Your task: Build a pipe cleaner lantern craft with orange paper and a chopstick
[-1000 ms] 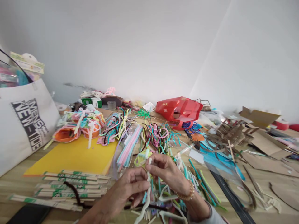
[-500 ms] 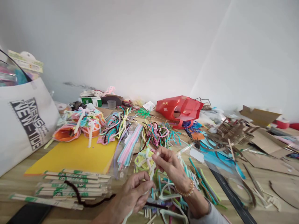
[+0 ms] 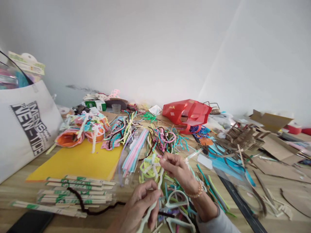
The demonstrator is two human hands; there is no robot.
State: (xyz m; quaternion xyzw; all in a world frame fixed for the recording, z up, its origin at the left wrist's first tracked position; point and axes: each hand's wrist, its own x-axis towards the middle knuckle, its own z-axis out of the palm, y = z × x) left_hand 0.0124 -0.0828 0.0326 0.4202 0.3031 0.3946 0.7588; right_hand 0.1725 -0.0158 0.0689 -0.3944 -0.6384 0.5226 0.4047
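My left hand (image 3: 143, 202) is closed around the lower part of a white pipe cleaner (image 3: 159, 179) near the table's front edge. My right hand (image 3: 176, 168), with a bead bracelet at the wrist, pinches the upper end of the same pipe cleaner. Just left of my right fingers sits a small bundle of yellow, white and mint pipe cleaners (image 3: 148, 167). Under both hands lies a heap of loose coloured pipe cleaners (image 3: 179, 197). A dark brown pipe cleaner (image 3: 85, 204) trails left across the table from my left hand.
Wrapped chopsticks (image 3: 70, 192) lie at the front left beside a yellow sheet (image 3: 77, 161). A white tote bag (image 3: 24, 129) stands at the far left. A red bag (image 3: 186, 113) sits at the back, cardboard pieces (image 3: 267, 145) to the right, a black ruler (image 3: 239, 202) near my right arm.
My right hand has lifted up and away with the white pipe cleaner's end. My left hand has slid down along it toward the front edge. The brown pipe cleaner shifted slightly.
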